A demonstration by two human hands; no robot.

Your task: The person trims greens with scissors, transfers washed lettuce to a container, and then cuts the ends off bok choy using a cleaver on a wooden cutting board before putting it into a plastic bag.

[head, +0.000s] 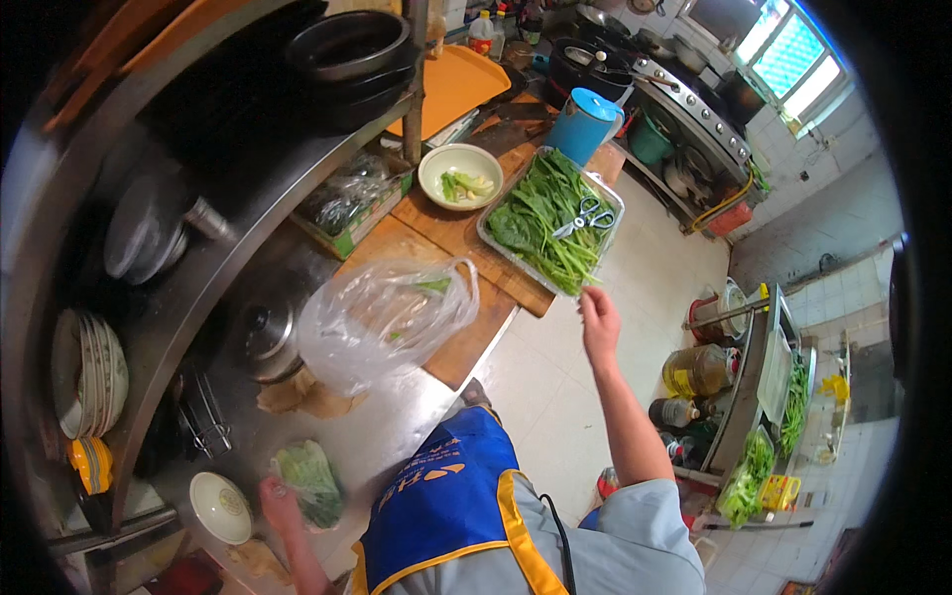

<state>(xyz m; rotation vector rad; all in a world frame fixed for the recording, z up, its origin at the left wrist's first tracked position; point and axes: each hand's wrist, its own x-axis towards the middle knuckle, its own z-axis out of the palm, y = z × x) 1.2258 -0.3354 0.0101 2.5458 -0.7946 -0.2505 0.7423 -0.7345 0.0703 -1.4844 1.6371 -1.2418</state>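
Note:
My left hand (282,506) is closed on the edge of a clear plastic bag of leafy greens (309,480), low over the steel counter. My right hand (599,316) is at the near corner of a metal tray (513,266) heaped with green leaves (539,201); its fingertips are too small to tell whether they pinch a stem. Scissors with dark handles (587,217) lie on the leaves. A crumpled clear plastic bag (379,320) with a few green bits lies on the wooden board (461,349). Behind it, a pale bowl (461,177) holds cut stems and cloves.
A blue jug (584,126) stands behind the tray. Steel shelving (297,178) with black pans and stacked plates (93,375) runs along the left. A pale bowl (221,508) sits near my left hand. A stove (692,104) is at the back right, and a rack with oil bottles (695,370) at right.

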